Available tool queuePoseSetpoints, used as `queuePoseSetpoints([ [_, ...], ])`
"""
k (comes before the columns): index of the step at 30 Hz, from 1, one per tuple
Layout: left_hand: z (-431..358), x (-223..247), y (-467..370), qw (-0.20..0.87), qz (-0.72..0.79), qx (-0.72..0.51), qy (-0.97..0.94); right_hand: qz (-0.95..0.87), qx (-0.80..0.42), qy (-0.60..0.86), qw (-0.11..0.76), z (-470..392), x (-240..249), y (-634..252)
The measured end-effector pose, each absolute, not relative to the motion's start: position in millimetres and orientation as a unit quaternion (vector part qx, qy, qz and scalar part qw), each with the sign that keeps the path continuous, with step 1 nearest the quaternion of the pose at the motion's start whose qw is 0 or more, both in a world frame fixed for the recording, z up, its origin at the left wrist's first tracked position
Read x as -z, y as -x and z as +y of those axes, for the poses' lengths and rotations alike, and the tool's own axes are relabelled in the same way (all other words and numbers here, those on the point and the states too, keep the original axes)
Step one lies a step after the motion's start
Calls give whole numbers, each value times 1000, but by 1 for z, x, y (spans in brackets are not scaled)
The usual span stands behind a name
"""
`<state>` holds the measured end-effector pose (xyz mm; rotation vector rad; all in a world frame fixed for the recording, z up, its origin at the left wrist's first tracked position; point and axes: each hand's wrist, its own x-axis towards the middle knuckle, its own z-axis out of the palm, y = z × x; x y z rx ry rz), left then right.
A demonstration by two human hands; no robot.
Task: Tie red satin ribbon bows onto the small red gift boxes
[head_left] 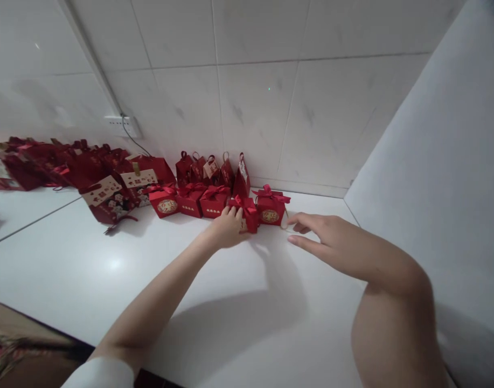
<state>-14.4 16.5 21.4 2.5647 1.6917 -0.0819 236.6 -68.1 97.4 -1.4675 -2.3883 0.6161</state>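
Observation:
My left hand (228, 227) is closed around the near side of a small red gift box (251, 211) with a ribbon bow on top, its fingers covering part of the front. To the right of it stands another red box with a bow and a round gold emblem (271, 215). My right hand (317, 231) is beside that box, thumb and fingers apart and holding nothing. Close to its fingertips is a thin gold loop (285, 222). Left of my left hand, several similar bow-topped boxes (190, 207) stand in a row.
Behind the row, several triangular red boxes with loop handles (241, 178) stand by the tiled wall (255, 108). More red gift bags (109, 199) crowd the left. A power strip (123, 125) with a cable is on the wall. A pale panel (424, 134) bounds the white table (141, 280) at right.

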Motion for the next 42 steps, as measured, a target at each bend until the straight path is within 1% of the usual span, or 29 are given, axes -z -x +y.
queuePoseSetpoints([
  [2,-16,-48,20,77,510,24,-856,-826,-217,500,140,-69,-98,-235],
  [4,-39,-74,30,123,508,-1,-852,-826,-219,499,143,-71,-99,-233],
  [6,-48,-92,42,162,489,-13,-857,-826,-219,501,141,-73,-99,-232],
  [8,-47,-99,51,198,467,-12,-862,-828,-216,500,136,-74,-99,-231],
  [10,-40,-96,56,206,455,-22,-866,-832,-215,496,125,-71,-96,-229],
  [14,-23,-73,55,156,472,-24,-868,-841,-235,477,99,-52,-81,-219],
  [18,-8,-55,52,143,482,-7,-864,-845,-239,463,120,-23,-53,-200],
  [21,2,-52,56,155,475,-13,-866,-847,-247,457,116,-9,-38,-191],
  [25,11,-55,64,201,458,-4,-866,-851,-248,453,93,-6,-40,-192],
  [27,14,-57,68,244,445,-6,-862,-859,-256,433,89,-9,-47,-196],
  [31,11,-59,71,353,401,7,-845,-868,-331,368,44,-17,-62,-207],
  [34,2,-57,76,410,361,34,-837,-866,-366,339,14,-20,-68,-215],
  [36,-6,-53,80,430,337,14,-837,-870,-349,348,19,-20,-69,-216],
  [39,-18,-43,83,456,310,-40,-833,-880,-289,377,30,-22,-65,-212],
  [42,-25,-24,83,474,326,-155,-803,-880,-191,433,44,-36,-61,-204],
])
